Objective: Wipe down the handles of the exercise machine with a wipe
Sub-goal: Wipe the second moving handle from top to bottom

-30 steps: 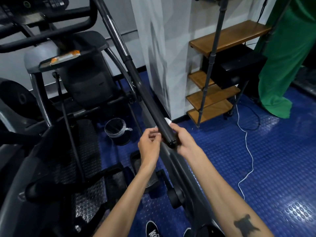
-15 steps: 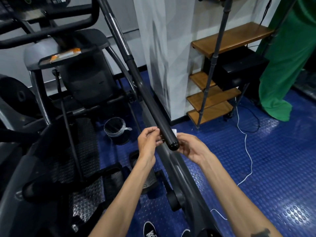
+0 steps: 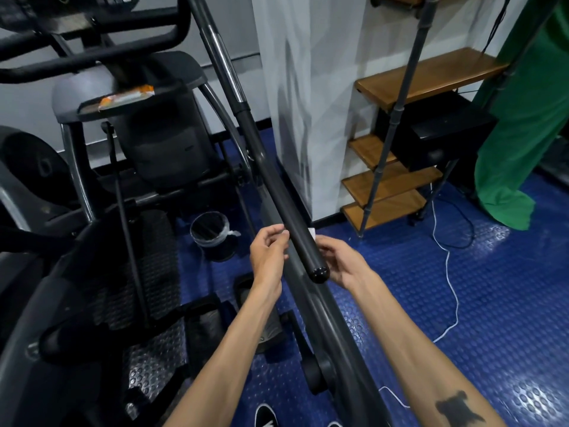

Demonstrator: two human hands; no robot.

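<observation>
The exercise machine's long black handle (image 3: pixel 289 217) slopes down toward me and ends in a rounded cap. My left hand (image 3: pixel 267 255) is on its left side near the end, fingers pinched together right against the bar. My right hand (image 3: pixel 340 263) is on the right side, just beyond the cap, fingers curled. A small white corner of the wipe (image 3: pixel 311 233) shows beside the bar at my right fingertips. The rest of the wipe is hidden behind the handle and my fingers. A second dark bar runs below the handle.
A black bin with a white liner (image 3: pixel 212 234) stands on the blue studded floor below my left hand. A white pillar (image 3: pixel 308 118), wooden shelves (image 3: pixel 391 183), a white cable (image 3: pixel 448 260) and green cloth (image 3: pixel 523 124) lie to the right. Foot plates (image 3: pixel 147 272) sit at the left.
My right hand has let go of the handle's capped end and now sits just right of it. My left hand stays pinched at the bar's left side. The view has shifted slightly.
</observation>
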